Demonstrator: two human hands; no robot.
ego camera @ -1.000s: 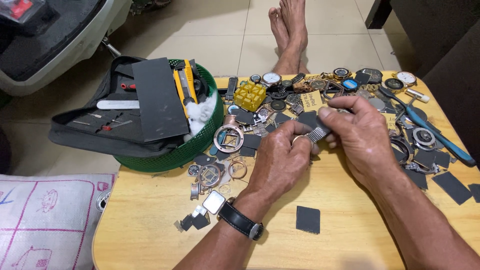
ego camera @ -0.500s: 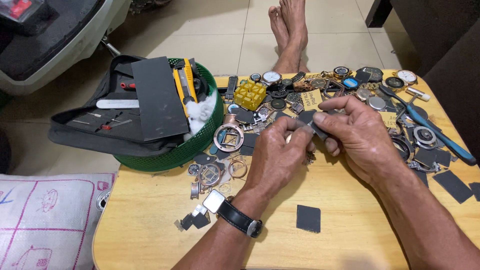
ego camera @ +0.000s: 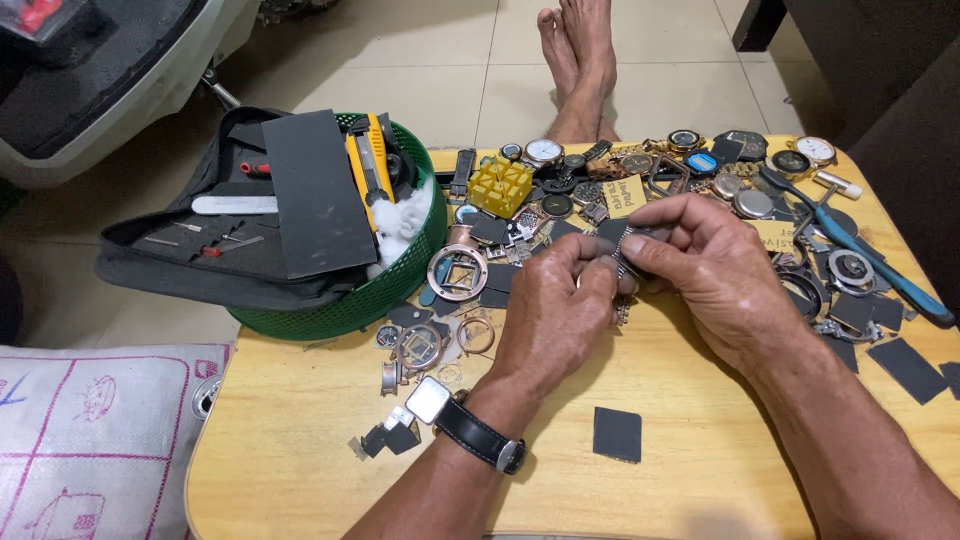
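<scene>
Both of my hands meet over the middle of a small wooden table [ego camera: 300,430]. My left hand [ego camera: 555,310], with a black-strapped watch on its wrist, pinches one end of a metal watch bracelet [ego camera: 622,262]. My right hand [ego camera: 705,265] grips the same bracelet from the other side, fingers curled over it. A short length of the links hangs below the fingers; most of it is hidden by them. A dark square piece [ego camera: 617,433] lies on the table just in front of my wrists.
Several watches, cases and rings lie across the table's far half, with a yellow block [ego camera: 500,185] and blue-handled pliers [ego camera: 880,270]. A green basket [ego camera: 390,290] at the left holds a black tool pouch [ego camera: 230,240]. Bare feet [ego camera: 575,60] rest beyond the table.
Both hands have shifted slightly left and closer together on the bracelet. The things on the table have not moved.
</scene>
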